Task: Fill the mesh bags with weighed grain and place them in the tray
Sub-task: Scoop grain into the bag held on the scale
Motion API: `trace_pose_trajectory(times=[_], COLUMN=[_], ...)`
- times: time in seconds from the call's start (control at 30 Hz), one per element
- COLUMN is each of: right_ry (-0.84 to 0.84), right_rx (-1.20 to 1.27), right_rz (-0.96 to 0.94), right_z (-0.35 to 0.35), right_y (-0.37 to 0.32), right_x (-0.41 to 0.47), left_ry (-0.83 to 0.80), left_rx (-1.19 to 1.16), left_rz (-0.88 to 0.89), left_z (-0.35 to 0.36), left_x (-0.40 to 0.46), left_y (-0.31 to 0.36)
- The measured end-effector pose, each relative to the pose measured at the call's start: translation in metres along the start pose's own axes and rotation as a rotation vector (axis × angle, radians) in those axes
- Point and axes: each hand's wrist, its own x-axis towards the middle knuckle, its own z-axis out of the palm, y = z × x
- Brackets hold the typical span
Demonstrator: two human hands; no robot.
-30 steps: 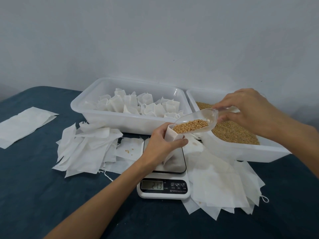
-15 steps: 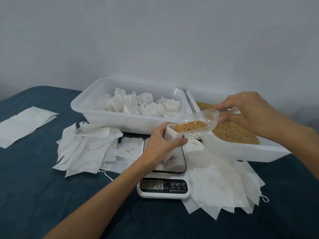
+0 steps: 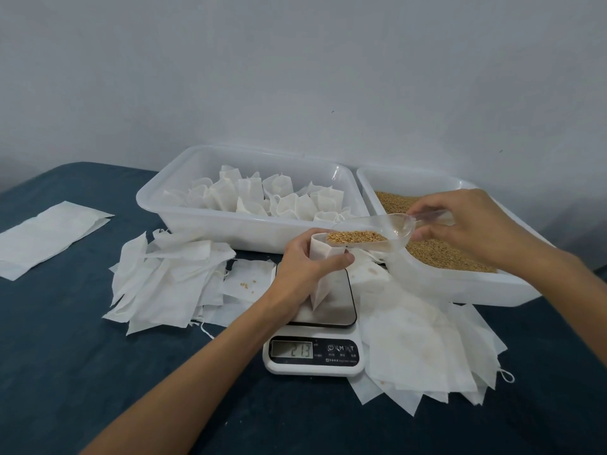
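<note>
White mesh bag (image 3: 323, 257) stands on the scale (image 3: 315, 336), its mouth held wide by the left hand (image 3: 308, 267). Right hand (image 3: 473, 224) pinches a clear scoop (image 3: 371, 233) of grain (image 3: 356, 237) at the bag's mouth. Filling is under way; next, tip gently without spilling. Filled bags sit in the tray (image 3: 170, 205); loose empty bags (image 3: 170, 280) crowd the bench (image 3: 65, 356).

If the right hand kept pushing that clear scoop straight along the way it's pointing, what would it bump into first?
The right hand aims the scoop leftward, its grain-filled tip already at the open mouth of the mesh bag that the left hand holds over the scale. It would likely meet the bag's rim first, though depth is unclear.
</note>
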Motion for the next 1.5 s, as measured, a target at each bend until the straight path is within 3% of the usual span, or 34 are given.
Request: trace_pose_trajectory(times=[0.5, 0.83, 1.33, 1.5], right_ry=[0.03, 0.121, 0.114, 0.075], right_rx=[-0.043, -0.281, -0.292, -0.176], right_rz=[0.017, -0.158, -0.139, -0.065], right_z=[-0.003, -0.011, -0.013, -0.008], right_y=[-0.01, -0.014, -0.02, -0.019], right_x=[-0.003, 0.003, -0.002, -0.006], left_ry=[-0.003, 0.018, 0.002, -0.006], left_rx=[0.018, 0.051, 0.048, 0.039], left_rz=[-0.001, -0.018, -0.013, -0.007], left_z=[0.002, 0.003, 0.003, 0.003], left_x=[-0.002, -0.002, -0.002, -0.003], left_y=[0.003, 0.002, 0.001, 0.002])
